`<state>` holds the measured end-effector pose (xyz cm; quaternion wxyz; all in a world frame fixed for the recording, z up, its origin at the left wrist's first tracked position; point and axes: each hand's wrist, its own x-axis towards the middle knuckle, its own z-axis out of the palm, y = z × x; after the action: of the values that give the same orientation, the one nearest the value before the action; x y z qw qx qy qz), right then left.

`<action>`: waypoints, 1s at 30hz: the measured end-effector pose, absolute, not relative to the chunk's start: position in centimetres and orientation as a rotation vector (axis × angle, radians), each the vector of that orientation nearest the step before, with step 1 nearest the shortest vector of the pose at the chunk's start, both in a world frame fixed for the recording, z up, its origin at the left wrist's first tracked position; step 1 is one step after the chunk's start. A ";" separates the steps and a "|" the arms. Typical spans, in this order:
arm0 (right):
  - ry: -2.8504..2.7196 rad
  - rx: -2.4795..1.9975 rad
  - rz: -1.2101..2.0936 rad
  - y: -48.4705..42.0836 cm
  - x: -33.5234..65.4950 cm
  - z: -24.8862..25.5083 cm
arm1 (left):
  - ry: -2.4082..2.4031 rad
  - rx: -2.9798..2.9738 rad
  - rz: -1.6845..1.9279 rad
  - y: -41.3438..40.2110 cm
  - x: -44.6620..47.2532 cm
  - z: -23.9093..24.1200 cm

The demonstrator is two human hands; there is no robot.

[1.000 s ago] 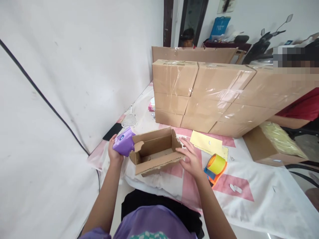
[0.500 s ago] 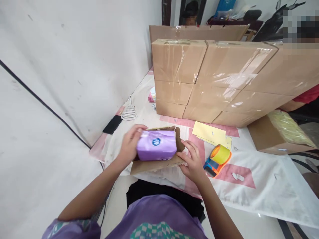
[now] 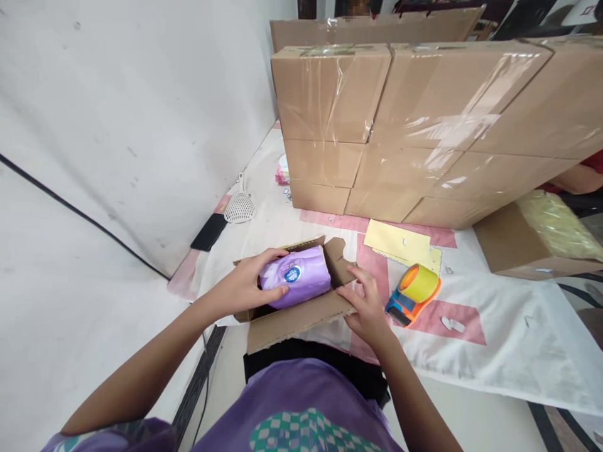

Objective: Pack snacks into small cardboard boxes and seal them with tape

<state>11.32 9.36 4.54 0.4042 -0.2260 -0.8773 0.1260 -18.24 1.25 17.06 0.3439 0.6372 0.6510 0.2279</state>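
A purple soft pack with a blue oval logo (image 3: 306, 282) lies slightly tilted in the opening of a small cardboard box (image 3: 296, 320) on the cloth in front of me. My left hand (image 3: 252, 279) grips the pack's left end, thumb on the near side and fingers over the top. At the box's right side, my right hand (image 3: 365, 304) has its fingers and thumb closed on the edge of the cardboard flaps. The bottom of the box is hidden under the pack.
Just right of the box lies a tape dispenser with yellow tape (image 3: 417, 289), near yellow paper sheets (image 3: 398, 242). Taped cartons (image 3: 405, 125) form a wall behind. A white perforated scoop (image 3: 240, 207) and a black flat object (image 3: 208, 232) lie left. An open carton (image 3: 513, 245) stands right.
The purple pack has turned a little, its right end rising, and its logo shows more. My left hand has shifted its thumb onto the near side. The near flap lies further out.
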 end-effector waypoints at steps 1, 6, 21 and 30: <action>-2.221 -0.573 0.334 9.4 11.4 4.4 | 1.730 1.634 0.622 1.4 -18.4 16.9; -2.242 -0.589 0.374 9.5 11.5 3.8 | 1.740 1.164 0.961 2.9 -21.0 16.6; -2.208 -0.559 0.435 9.7 10.9 3.1 | 2.134 1.822 0.026 6.0 -16.8 15.3; -2.244 -0.540 0.422 9.5 10.9 3.8 | 2.213 2.019 -0.473 6.3 -13.5 15.1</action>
<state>10.91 9.45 3.76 0.3874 -0.2122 -0.8817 0.1658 -13.51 6.29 15.12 0.0545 0.6648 0.7286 -0.1557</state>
